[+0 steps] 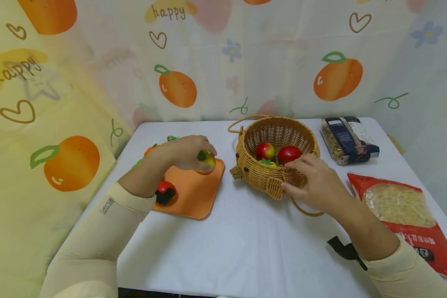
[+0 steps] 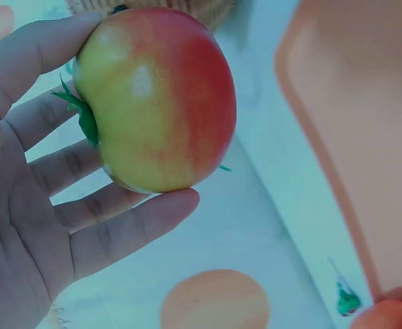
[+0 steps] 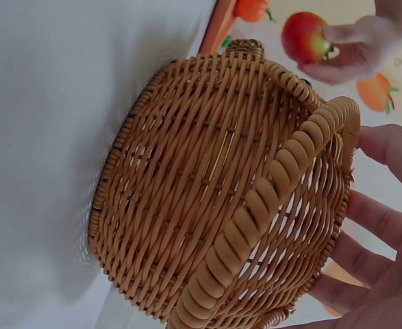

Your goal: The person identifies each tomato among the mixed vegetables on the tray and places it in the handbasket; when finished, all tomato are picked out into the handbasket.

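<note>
My left hand (image 1: 190, 151) holds a red-and-yellow apple (image 2: 156, 103) with a green leafy stem, above the far right part of an orange tray (image 1: 193, 198). Its thumb and fingers curve around the fruit. A wicker basket (image 1: 257, 176) with animal eyes, a snout and ears stands right of the tray. At the basket's near right rim, my right hand (image 1: 316, 182) grips the wicker, thumb on the outer side. Inside lie a red-and-yellow apple (image 1: 265, 151), a dark red fruit (image 1: 289, 154) and a partly hidden yellow one with green leaves (image 1: 268, 163).
A red fruit (image 1: 167, 187) lies on the tray, partly covered by a black piece at the left wrist. Orange and green items peek out behind the left forearm. At right are a dark blue package (image 1: 348, 142) and a red bag (image 1: 402, 207). A patterned curtain stands behind.
</note>
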The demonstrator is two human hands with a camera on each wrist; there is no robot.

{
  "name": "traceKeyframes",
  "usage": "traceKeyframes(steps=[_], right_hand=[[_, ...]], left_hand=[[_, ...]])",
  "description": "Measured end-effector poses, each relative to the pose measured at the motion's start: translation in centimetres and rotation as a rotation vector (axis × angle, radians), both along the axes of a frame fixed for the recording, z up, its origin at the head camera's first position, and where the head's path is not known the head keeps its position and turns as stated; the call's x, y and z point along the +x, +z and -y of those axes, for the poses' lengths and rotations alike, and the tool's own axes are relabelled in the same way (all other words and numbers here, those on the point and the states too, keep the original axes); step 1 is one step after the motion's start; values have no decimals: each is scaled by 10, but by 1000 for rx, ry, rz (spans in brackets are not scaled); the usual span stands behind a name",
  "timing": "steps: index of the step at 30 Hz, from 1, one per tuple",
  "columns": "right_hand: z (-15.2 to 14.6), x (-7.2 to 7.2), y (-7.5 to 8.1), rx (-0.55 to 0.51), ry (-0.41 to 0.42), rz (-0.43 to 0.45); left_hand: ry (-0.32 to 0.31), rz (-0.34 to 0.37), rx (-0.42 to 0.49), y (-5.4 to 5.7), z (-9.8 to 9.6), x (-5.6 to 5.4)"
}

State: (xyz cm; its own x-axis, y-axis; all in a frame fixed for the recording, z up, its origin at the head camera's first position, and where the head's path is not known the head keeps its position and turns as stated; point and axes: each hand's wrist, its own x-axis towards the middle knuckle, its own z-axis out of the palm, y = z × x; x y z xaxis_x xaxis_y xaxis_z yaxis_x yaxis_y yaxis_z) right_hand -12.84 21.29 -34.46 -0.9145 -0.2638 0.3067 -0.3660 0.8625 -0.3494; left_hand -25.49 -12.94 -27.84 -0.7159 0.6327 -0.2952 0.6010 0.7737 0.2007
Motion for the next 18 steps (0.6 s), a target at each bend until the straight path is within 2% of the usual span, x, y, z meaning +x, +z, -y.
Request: traceKeyframes(steps=[9,18], right_hand=[[0,0,1,0,-1,8],[0,0,0,-8,2,-2]], left_hand=[[-53,-46,32,24,-26,0],[-122,-95,57,52,-63,-4]])
